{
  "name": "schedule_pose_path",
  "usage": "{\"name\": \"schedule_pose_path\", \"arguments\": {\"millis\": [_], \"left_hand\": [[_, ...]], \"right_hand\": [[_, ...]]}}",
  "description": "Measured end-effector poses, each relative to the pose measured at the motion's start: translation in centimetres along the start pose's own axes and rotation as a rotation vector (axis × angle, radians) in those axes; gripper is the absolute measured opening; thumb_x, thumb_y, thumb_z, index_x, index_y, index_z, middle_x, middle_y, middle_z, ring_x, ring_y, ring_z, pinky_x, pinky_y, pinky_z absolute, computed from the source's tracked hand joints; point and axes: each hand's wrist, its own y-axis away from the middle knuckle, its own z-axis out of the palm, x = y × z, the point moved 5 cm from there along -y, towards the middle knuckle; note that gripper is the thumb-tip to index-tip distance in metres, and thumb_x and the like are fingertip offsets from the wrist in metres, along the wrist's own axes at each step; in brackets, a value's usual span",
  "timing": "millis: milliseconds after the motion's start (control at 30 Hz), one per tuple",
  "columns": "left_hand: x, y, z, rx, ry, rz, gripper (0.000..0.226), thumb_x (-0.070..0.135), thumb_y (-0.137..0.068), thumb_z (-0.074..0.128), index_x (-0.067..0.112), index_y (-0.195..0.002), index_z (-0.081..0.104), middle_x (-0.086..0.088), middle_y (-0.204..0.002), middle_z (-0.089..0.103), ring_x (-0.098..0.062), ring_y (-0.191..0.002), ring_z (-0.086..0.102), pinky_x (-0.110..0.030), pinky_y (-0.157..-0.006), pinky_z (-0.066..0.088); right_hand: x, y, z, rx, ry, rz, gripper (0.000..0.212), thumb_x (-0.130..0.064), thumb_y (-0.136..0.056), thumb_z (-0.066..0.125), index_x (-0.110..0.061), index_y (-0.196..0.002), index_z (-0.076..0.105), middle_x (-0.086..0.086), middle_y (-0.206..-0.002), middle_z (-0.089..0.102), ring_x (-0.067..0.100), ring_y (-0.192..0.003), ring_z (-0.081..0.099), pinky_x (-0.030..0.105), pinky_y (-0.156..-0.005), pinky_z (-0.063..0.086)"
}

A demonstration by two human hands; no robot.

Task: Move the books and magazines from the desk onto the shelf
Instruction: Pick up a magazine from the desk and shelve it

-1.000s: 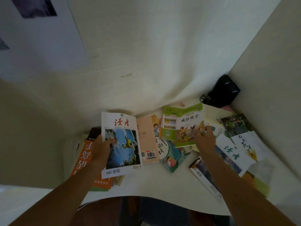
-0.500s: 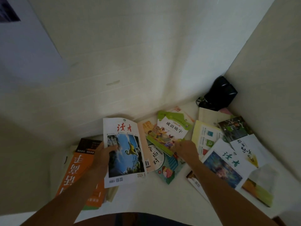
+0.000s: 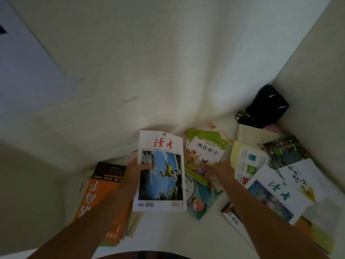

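My left hand (image 3: 134,171) grips the left edge of a white magazine (image 3: 161,171) with red characters and a blue bird photo, held above the desk. My right hand (image 3: 221,170) pinches the lower edge of a green-covered book (image 3: 204,153), which sits tilted beside that magazine. Under them lies a teal children's book (image 3: 200,200). An orange book (image 3: 97,199) lies on a stack at the left. More magazines are spread at the right: a white one with green characters (image 3: 274,198), a yellow-edged one (image 3: 246,161) and a dark green one (image 3: 283,151).
The white desk (image 3: 177,234) sits in a corner, with walls behind and to the right. A black device with a cable (image 3: 265,107) stands in the back right corner. The shelf does not show.
My right hand has carried the green-covered book leftward, close to the magazine in my left hand. The view has tilted slightly up, and the left hand's magazine has risen a little.
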Motion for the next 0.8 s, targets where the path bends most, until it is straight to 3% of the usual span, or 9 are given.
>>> {"name": "schedule_pose_path", "arguments": {"millis": [100, 233, 300, 333, 400, 467, 567, 733, 800], "left_hand": [[0.2, -0.1, -0.6, 0.030, 0.001, -0.002, 0.051, 0.011, -0.074, 0.072, 0.006, -0.124, 0.067, -0.024, -0.118, 0.070, -0.046, -0.107, 0.068, -0.065, -0.098, 0.050], [0.7, 0.4, -1.4, 0.074, -0.055, -0.010, 0.033, 0.001, -0.085, 0.063, 0.007, -0.117, 0.069, -0.017, -0.107, 0.076, -0.042, -0.101, 0.071, -0.049, -0.085, 0.057], [0.9, 0.7, -1.9, 0.069, -0.041, -0.012, 0.031, 0.001, -0.085, 0.063, 0.007, -0.115, 0.070, -0.019, -0.108, 0.075, -0.044, -0.103, 0.069, -0.052, -0.088, 0.056], [1.0, 0.9, -2.0, 0.062, -0.019, -0.008, 0.033, 0.003, -0.082, 0.065, 0.007, -0.115, 0.071, -0.021, -0.110, 0.074, -0.046, -0.104, 0.069, -0.055, -0.091, 0.055], [1.4, 1.5, -2.3, 0.055, 0.015, -0.013, 0.042, 0.008, -0.076, 0.069, 0.007, -0.118, 0.070, -0.023, -0.114, 0.072, -0.046, -0.106, 0.068, -0.059, -0.096, 0.052], [2.0, 2.4, -2.5, 0.030, 0.029, -0.014, 0.046, 0.008, -0.075, 0.069, 0.005, -0.121, 0.068, -0.024, -0.117, 0.071, -0.046, -0.107, 0.068, -0.057, -0.097, 0.052], [3.4, 4.1, -3.5, 0.041, 0.004, 0.019, 0.036, 0.001, -0.085, 0.063, 0.001, -0.120, 0.068, -0.023, -0.114, 0.072, -0.044, -0.106, 0.069, -0.053, -0.096, 0.053], [7.2, 9.7, -7.0, 0.115, -0.089, 0.171, 0.020, -0.003, -0.091, 0.059, 0.005, -0.104, 0.070, -0.007, -0.084, 0.077, -0.024, -0.075, 0.073, -0.029, -0.065, 0.058], [8.8, 12.2, -8.3, 0.135, -0.112, 0.243, 0.024, -0.005, -0.090, 0.059, 0.008, -0.107, 0.070, -0.007, -0.091, 0.078, -0.023, -0.080, 0.075, -0.029, -0.066, 0.060]], "right_hand": [[-0.3, 0.0, -2.0, 0.071, 0.036, -0.069, 0.057, -0.049, -0.071, 0.080, -0.006, -0.107, 0.068, 0.012, -0.098, 0.069, 0.030, -0.090, 0.067, 0.043, -0.081, 0.059], [-0.8, 2.2, -4.4, 0.468, 0.287, -0.020, 0.065, -0.035, -0.086, 0.066, -0.001, -0.135, 0.041, 0.023, -0.139, 0.042, 0.041, -0.127, 0.041, 0.053, -0.105, 0.038], [-2.7, 4.5, -4.5, 0.560, 0.306, -0.189, 0.066, -0.029, -0.088, 0.065, -0.002, -0.140, 0.036, 0.024, -0.145, 0.036, 0.041, -0.133, 0.034, 0.054, -0.107, 0.034], [-3.8, 5.2, -3.6, 0.510, 0.279, -0.330, 0.053, -0.030, -0.091, 0.061, -0.003, -0.134, 0.046, 0.024, -0.138, 0.045, 0.042, -0.128, 0.042, 0.052, -0.103, 0.039], [-6.0, 7.6, -0.5, 0.113, 0.081, -0.533, 0.044, -0.051, -0.098, 0.049, -0.010, -0.104, 0.066, 0.019, -0.106, 0.067, 0.039, -0.100, 0.064, 0.051, -0.089, 0.054], [-7.1, 10.5, 3.6, -0.369, -0.206, -0.422, 0.065, -0.079, -0.090, 0.036, -0.024, -0.102, 0.069, 0.009, -0.099, 0.075, 0.029, -0.092, 0.072, 0.052, -0.086, 0.058], [-8.0, 14.4, 7.8, -0.840, -0.536, -0.191, 0.063, -0.072, -0.090, 0.048, -0.024, -0.127, 0.065, 0.011, -0.119, 0.073, 0.033, -0.110, 0.070, 0.053, -0.101, 0.051], [-11.5, 19.7, 6.3, -0.519, -0.455, -0.606, 0.029, -0.032, -0.091, 0.072, -0.020, -0.116, 0.062, 0.006, -0.108, 0.076, 0.019, -0.089, 0.076, 0.042, -0.079, 0.062], [-12.6, 23.1, 5.7, -0.431, -0.424, -0.761, 0.023, -0.028, -0.092, 0.071, -0.021, -0.113, 0.064, 0.001, -0.104, 0.075, 0.017, -0.090, 0.075, 0.039, -0.078, 0.062]]}}
